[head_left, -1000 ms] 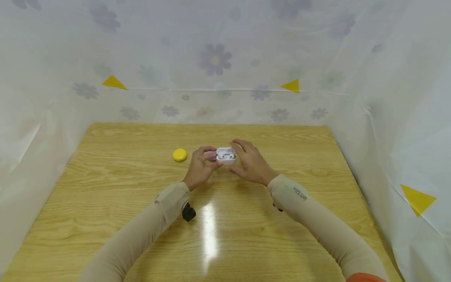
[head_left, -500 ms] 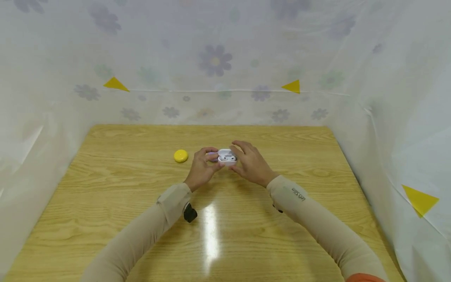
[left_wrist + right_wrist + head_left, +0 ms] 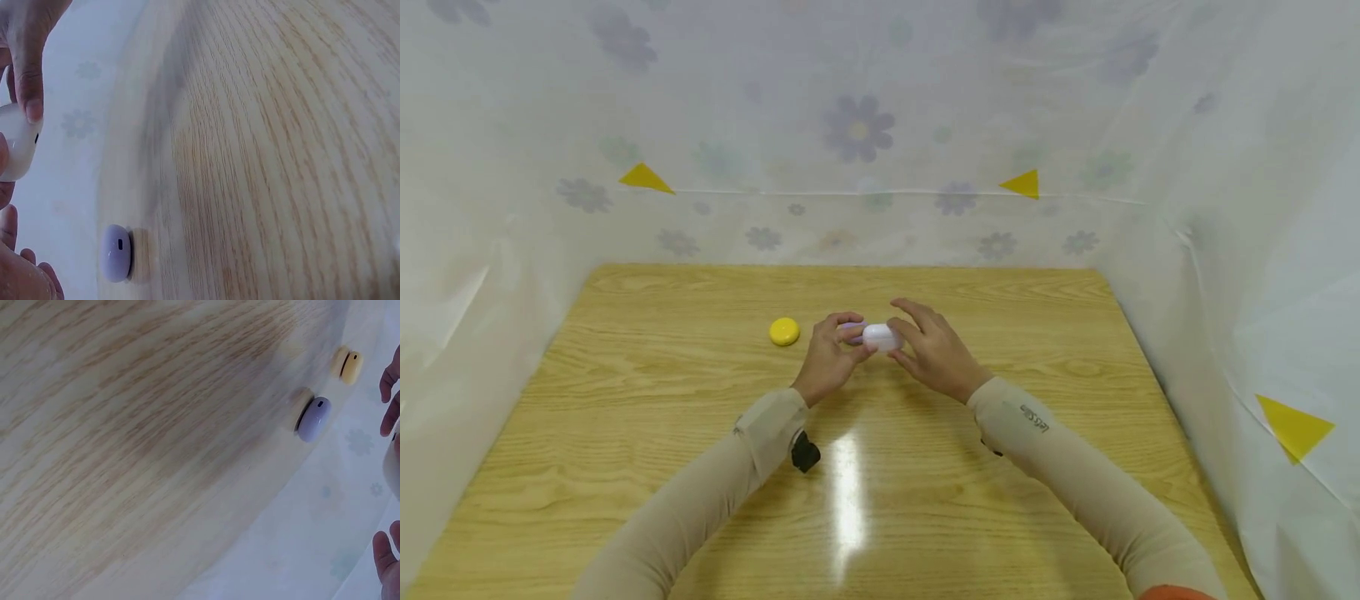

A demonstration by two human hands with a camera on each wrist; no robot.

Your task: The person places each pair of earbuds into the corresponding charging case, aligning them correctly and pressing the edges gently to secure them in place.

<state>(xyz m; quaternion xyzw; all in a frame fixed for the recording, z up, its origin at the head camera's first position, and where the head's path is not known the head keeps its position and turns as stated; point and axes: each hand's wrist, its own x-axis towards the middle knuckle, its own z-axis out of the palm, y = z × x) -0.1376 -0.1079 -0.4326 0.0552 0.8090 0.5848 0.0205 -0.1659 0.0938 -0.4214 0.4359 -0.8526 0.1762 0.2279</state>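
Observation:
A white earbud case (image 3: 882, 337) with its lid down is held up off the table between both hands. My left hand (image 3: 831, 357) grips its left side, thumb at the front. My right hand (image 3: 942, 350) holds the right side with thumb and a finger, while the other fingers reach out behind. In the left wrist view the right thumb presses on the white case (image 3: 19, 140) near a small dark slot. A rounded purple case (image 3: 116, 253) lies on the table, partly hidden by my left fingers in the head view. The earbuds are hidden inside the white case.
A round yellow case (image 3: 784, 332) lies on the wooden table (image 3: 700, 467), left of my left hand. A white flower-patterned sheet (image 3: 925, 100) stands behind the table and along its sides, with yellow triangles on it.
The lid of the white earbud case, standing up with the earbuds showing half a second ago, is now down. Both hands have stayed in nearly the same place.

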